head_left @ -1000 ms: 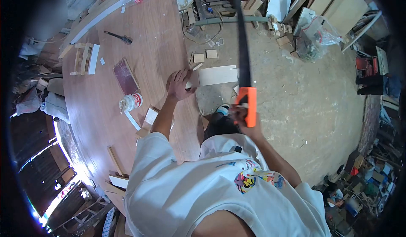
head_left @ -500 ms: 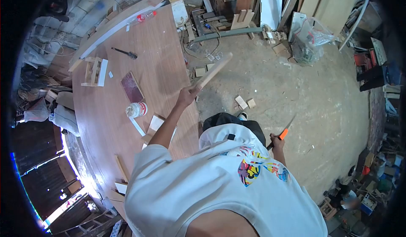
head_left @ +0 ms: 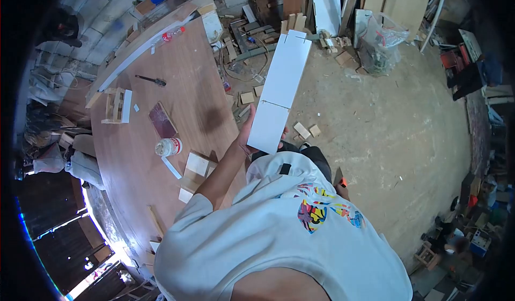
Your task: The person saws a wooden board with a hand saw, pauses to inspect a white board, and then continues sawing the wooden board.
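My left hand [head_left: 245, 134] grips a long white board [head_left: 277, 89] near its close end, palm underneath, with fingertips showing at the right edge. The board's broad white face is turned up, with dark lines across its middle and marks near its far end. Low at my right side, my right hand [head_left: 342, 191] is mostly hidden by my shirt. It is closed on an orange-handled tool [head_left: 344, 182], of which only a little shows; its thin blade is not clear now.
On the wooden table [head_left: 188, 97] to the left are a white jar [head_left: 168, 147], a reddish-brown block [head_left: 162, 119], a black-handled tool [head_left: 151, 80], a small wooden frame [head_left: 116, 105] and a plastic bottle [head_left: 173, 34]. Wood offcuts [head_left: 302, 130] lie on the floor. A plastic bag [head_left: 380, 46] stands farther back.
My left hand has turned the board from edge-on to its white face up and drawn it closer to my body. My right hand has moved back toward my side with the orange-handled tool.
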The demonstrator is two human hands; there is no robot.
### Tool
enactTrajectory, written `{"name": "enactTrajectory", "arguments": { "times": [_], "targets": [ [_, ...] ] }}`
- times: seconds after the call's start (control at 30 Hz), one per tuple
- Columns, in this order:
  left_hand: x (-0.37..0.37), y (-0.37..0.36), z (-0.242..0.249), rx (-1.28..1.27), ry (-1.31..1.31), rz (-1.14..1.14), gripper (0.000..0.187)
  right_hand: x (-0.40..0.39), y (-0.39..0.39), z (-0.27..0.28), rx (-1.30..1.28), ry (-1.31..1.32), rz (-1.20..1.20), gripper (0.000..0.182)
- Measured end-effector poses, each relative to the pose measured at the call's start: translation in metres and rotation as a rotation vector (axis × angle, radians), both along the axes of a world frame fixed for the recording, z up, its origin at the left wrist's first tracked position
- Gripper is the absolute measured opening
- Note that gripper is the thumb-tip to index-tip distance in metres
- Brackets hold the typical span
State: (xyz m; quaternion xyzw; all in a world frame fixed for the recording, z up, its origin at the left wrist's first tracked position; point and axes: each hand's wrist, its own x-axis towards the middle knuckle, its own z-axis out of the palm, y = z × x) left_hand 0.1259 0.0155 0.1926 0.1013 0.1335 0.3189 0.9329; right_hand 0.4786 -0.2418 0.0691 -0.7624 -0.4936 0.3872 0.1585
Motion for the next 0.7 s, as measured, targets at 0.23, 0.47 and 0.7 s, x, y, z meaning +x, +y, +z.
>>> {"name": "enactTrajectory", "arguments": {
  "times": [0.23, 0.47, 0.7],
  "targets": [
    [0.009, 0.0, 0.0, 0.094, 0.141, -0.017, 0.086, 0.015, 0.01, -0.074, -0.251, 0.253, -0.729, 0.013],
    [0.006, -0.003, 0.003, 0.223, 0.26, -0.039, 0.085, 0.022, -0.001, -0.098, -0.181, -0.092, -0.319, 0.018],
    [-0.006, -0.004, -0.011, 0.402, 0.527, -0.038, 0.084, 0.014, -0.012, -0.099, -0.326, -0.135, -0.337, 0.02]
  ]
}}
